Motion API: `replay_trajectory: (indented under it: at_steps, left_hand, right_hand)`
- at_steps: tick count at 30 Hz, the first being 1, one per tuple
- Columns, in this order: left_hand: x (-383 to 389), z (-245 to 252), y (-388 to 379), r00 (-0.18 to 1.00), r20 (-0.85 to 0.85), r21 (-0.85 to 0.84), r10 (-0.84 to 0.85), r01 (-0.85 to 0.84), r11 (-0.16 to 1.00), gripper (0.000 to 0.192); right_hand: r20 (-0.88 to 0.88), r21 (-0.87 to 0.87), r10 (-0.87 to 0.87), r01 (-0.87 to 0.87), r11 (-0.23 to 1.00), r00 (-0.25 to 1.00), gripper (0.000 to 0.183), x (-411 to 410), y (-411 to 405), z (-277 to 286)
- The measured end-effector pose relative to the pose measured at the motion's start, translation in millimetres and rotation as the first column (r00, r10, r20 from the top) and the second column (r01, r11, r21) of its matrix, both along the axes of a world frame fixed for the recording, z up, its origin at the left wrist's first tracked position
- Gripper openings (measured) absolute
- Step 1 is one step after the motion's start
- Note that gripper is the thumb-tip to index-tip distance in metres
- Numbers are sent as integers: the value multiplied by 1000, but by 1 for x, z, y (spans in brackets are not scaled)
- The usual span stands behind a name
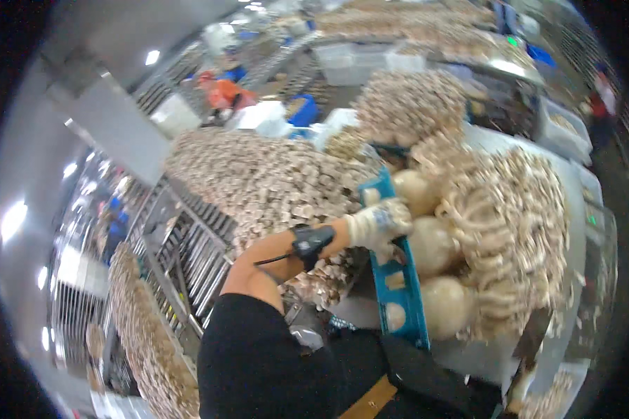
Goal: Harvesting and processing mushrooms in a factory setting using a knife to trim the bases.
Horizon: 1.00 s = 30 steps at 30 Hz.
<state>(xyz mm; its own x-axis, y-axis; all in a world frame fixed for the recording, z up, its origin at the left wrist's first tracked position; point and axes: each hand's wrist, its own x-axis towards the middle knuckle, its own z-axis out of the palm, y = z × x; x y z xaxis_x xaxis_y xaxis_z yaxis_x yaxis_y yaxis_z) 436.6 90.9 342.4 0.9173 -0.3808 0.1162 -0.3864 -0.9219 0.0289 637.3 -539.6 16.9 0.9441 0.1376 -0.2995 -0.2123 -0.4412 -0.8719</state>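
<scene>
My left hand (385,222), in a white knit glove, is closed on the edge of a teal plastic crate (416,298). The crate is tipped on its side. Several pale, round-ended mushroom grow blocks (445,306) lie against it, with clusters of long-stemmed mushrooms (508,230) fanning out to the right on a metal table (576,241). At the lower right my right hand (521,387), small and blurred in the picture, holds a broad dark knife (534,332), its blade pointing up towards the mushrooms.
A long bank of mushroom clusters (272,183) stands left of the crate, with another heap (409,107) behind. Metal roller conveyors (199,251) run at left. A bin of mushroom pieces (555,393) sits lower right. A person in orange (228,94) is further off.
</scene>
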Motion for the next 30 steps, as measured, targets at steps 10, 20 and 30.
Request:
replay_trajectory:
  at_steps: [10,20,30]
  left_hand:
    - [16,6,-2,993,116,-222,-1,27,975,44]
    - [17,-8,-10,987,152,-221,44,-9,975,57]
    - [14,-25,-9,954,193,-228,230,-184,956,65]
  right_hand:
    - [736,-81,162,-151,985,658,38,-118,156,299]
    - [442,-519,686,-459,721,578,39,-140,197,324]
    - [79,-592,845,-657,467,530,36,-82,213,368]
